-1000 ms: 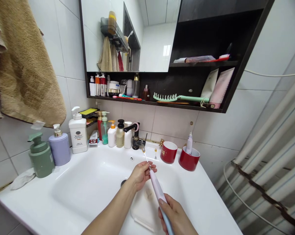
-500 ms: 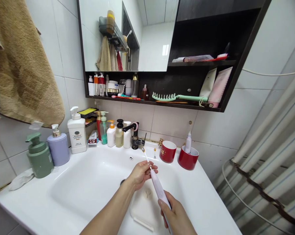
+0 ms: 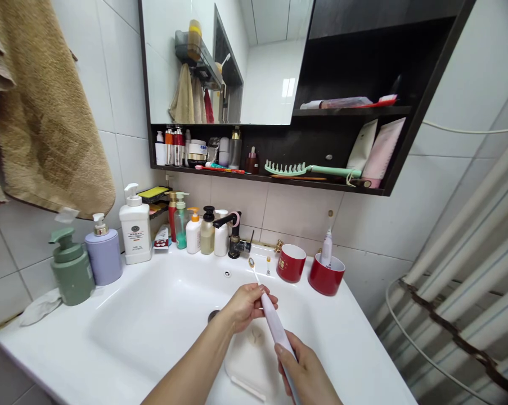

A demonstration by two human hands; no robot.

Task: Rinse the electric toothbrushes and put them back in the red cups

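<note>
My right hand [image 3: 306,374] grips the lower handle of a pale pink electric toothbrush [image 3: 274,323], which slants up and away over the white sink basin [image 3: 152,315]. My left hand [image 3: 245,306] pinches the brush at the top of the handle, where the thin neck starts. The brush head [image 3: 251,262] points toward the black faucet [image 3: 232,233]. Both hands hover above the basin, near its right side.
Pump bottles [image 3: 104,256] line the left rim and back of the sink. Two red cups [image 3: 291,262] stand at the back right, one with another toothbrush in it. A brown towel [image 3: 46,112] hangs at left, a dark shelf [image 3: 279,174] with toiletries and a green comb above.
Both hands and the toothbrush stay over the basin with the same grip; they have shifted only slightly with the view.
</note>
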